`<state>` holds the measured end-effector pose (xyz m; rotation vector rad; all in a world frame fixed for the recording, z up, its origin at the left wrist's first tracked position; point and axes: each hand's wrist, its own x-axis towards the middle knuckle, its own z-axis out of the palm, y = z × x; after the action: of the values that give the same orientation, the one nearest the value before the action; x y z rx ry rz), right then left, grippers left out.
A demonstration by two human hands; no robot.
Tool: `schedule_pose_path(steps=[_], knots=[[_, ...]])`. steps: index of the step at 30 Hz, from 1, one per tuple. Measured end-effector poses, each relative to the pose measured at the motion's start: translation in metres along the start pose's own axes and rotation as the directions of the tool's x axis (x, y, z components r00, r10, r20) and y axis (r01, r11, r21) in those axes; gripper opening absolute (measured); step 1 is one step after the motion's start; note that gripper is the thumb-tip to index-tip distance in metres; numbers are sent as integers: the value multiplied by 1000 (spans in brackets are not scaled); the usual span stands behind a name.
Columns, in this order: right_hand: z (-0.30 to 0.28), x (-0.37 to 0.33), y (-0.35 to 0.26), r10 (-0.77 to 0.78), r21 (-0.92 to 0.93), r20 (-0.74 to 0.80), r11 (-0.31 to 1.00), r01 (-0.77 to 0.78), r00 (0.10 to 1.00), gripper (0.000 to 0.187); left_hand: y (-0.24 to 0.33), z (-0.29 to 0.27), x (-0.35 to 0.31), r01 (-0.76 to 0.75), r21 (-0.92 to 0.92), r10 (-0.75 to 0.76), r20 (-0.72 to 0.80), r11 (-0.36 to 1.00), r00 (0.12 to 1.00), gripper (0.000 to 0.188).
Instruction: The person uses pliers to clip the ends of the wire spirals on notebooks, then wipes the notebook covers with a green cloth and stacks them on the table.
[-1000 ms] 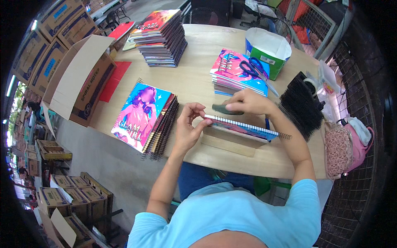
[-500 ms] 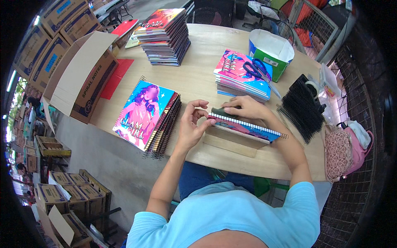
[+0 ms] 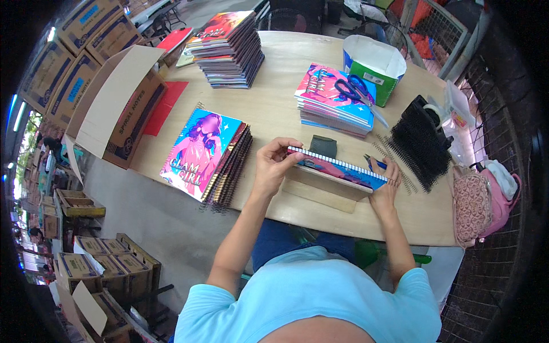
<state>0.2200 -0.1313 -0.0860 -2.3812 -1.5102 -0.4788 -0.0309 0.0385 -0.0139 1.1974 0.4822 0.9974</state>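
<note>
A notebook (image 3: pixel 337 171) stands on edge, its punched spine up, against a wooden stand (image 3: pixel 326 195). My left hand (image 3: pixel 277 163) pinches the left end of that spine. At its right end, my right hand (image 3: pixel 385 182) has its fingers closed round small blue-handled pliers (image 3: pixel 377 164), whose dark tip points away; the fingers partly hide them. Directly behind the notebook lies a dark green folded piece (image 3: pixel 323 146). Loose black wire coils (image 3: pixel 400 168) lie just right of my right hand.
Left is a stack of coil-bound notebooks (image 3: pixel 200 154), beyond it an open carton (image 3: pixel 127 123). Further back stand a tall notebook stack (image 3: pixel 229 54) and a shorter one (image 3: pixel 329 103) with scissors (image 3: pixel 355 90) on top. A green-white box (image 3: pixel 374 66) and black coils (image 3: pixel 420 148) are right.
My right hand has left the dark green piece behind the notebook and moved to the notebook's right end, now with the pliers. My left hand stays at the left end.
</note>
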Motion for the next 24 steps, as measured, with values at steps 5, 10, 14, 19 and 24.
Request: schedule_pose_path(steps=[5, 10, 14, 19, 24], knots=[[16, 2, 22, 81, 83, -39, 994, -78, 996, 45, -4, 0, 1, -30, -42, 29, -20, 999, 999, 35], [-13, 36, 44, 35, 385, -190, 922, 42, 981, 34, -3, -3, 3, 10, -16, -10, -15, 1000, 1000, 46], [-129, 102, -8, -223, 535, -261, 776, 333, 939, 35, -8, 0, 4, -6, -68, 6, 3, 998, 1000, 48], [-168, 146, -96, -841, 1, -257, 492, 871, 475, 33, -8, -3, 5, 6, -123, -7, -6, 992, 1000, 52], [-161, 167, -127, -962, -157, -215, 205, 966, 169, 17, -10, -4, 6, -1, -131, 3, 11, 991, 1000, 55]])
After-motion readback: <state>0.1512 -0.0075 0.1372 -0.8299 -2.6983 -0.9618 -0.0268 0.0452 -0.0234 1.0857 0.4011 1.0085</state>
